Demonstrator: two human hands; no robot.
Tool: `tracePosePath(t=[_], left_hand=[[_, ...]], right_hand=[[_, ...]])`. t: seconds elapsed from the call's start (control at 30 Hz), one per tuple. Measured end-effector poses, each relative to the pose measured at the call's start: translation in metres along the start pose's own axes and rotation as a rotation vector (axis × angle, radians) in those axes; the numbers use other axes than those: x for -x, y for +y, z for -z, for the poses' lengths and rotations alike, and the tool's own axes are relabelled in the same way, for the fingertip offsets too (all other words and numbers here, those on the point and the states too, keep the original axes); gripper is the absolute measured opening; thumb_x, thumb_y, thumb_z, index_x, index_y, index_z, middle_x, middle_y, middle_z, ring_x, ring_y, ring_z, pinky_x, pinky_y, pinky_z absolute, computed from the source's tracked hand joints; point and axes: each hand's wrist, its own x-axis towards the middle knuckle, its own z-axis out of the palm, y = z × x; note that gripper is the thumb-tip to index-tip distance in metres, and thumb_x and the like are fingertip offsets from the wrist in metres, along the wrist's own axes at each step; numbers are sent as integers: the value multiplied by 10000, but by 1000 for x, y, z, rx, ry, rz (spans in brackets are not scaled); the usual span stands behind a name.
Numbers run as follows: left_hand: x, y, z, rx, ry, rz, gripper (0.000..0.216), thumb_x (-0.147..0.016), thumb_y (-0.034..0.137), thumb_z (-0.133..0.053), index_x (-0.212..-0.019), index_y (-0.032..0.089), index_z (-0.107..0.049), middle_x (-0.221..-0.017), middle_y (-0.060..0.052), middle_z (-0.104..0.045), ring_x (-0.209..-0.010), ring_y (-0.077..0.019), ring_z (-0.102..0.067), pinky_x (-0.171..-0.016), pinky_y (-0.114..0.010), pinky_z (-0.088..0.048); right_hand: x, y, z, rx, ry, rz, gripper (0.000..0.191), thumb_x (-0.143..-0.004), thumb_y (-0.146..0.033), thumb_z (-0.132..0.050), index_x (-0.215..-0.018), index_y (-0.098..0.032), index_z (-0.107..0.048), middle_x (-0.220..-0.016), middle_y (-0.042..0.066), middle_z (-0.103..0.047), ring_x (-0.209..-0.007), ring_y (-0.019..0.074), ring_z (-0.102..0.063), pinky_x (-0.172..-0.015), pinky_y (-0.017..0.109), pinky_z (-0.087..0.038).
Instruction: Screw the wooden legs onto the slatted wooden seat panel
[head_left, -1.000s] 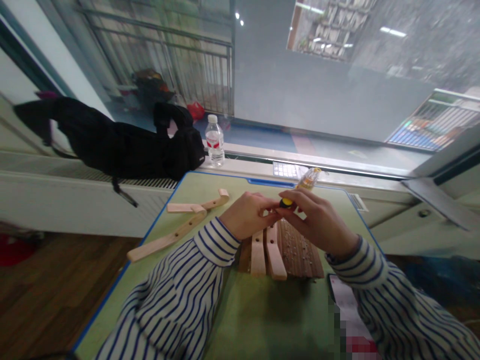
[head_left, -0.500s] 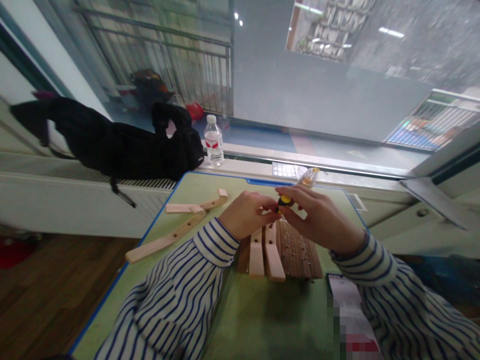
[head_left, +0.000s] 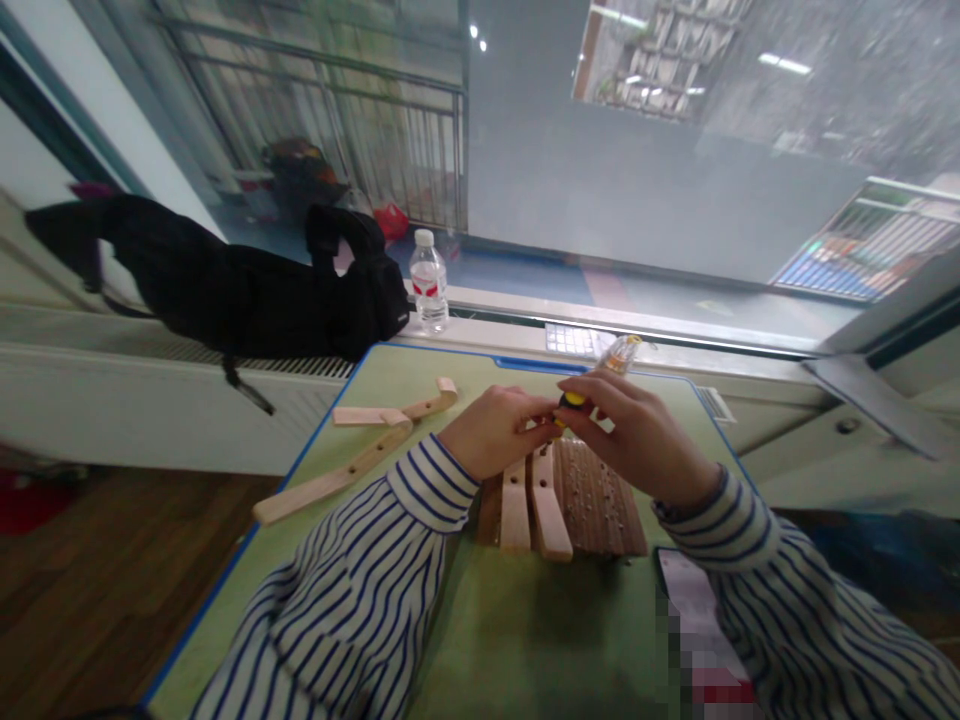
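Note:
My right hand (head_left: 637, 430) grips a small black-and-yellow screwdriver (head_left: 574, 400) by its handle, pointing down. The fingers of my left hand (head_left: 499, 430) are pinched together just beneath the handle; what they hold is hidden. Below both hands lies a brown wood-grain board (head_left: 600, 500) dotted with small screws. Two pale wooden pieces with dark holes rest on it side by side, a left wooden piece (head_left: 514, 515) and a right wooden piece (head_left: 551, 515). The screwdriver's tip cannot be made out behind my fingers.
Two more curved wooden pieces (head_left: 322, 486) lie on the left of the green table (head_left: 480, 640). A phone (head_left: 690, 590), partly blurred out, is by my right sleeve. Behind are a clear container (head_left: 619, 352), a water bottle (head_left: 429, 285) and a black bag (head_left: 277, 300) on the sill.
My right fingers have shifted slightly around the screwdriver handle, and its yellow part shows at a different angle. My left hand stays in nearly the same place.

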Motion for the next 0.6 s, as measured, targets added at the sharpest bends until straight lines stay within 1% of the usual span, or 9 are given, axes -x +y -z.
tracePosePath(t=[0.1,0.23,0.37,0.5,0.6], left_hand=[[0,1,0,-9,24,7,162,-827,241,-539,-933,191,-651,-779,-10,-642,-742,-124,-576,-683,-236,-423],[-2,2,0,-13,44,21,130,-773,270,-616,-858,180,-655,-742,2,-639,-691,-118,-563,-641,-229,-402],[-2,0,-1,3,48,36,159,-803,288,-582,-895,180,-652,-771,-5,-652,-703,-119,-564,-647,-232,-401],[-1,-3,-1,-23,15,34,155,-822,297,-558,-820,169,-645,-724,-4,-624,-691,-120,-548,-632,-228,-389],[0,-4,0,-21,-9,16,143,-831,272,-546,-801,166,-637,-719,-2,-608,-702,-118,-540,-639,-226,-387]], right_hand=[[0,1,-1,-5,19,7,265,-878,-323,-479,-1083,-172,-554,-929,54,-607,-770,134,-563,-683,296,-468],[0,1,-1,-8,22,5,259,-876,-316,-482,-1081,-177,-556,-939,55,-607,-779,136,-568,-700,300,-470],[-2,-2,1,-2,-12,3,284,-875,-317,-478,-1108,-169,-546,-957,56,-607,-776,132,-565,-684,290,-472],[-2,-5,4,-3,-28,31,326,-872,-273,-473,-1177,-165,-510,-1039,65,-606,-786,121,-567,-685,273,-474],[-2,-4,5,3,-43,45,305,-871,-251,-471,-1164,-185,-524,-1046,52,-610,-803,120,-572,-704,273,-471]])
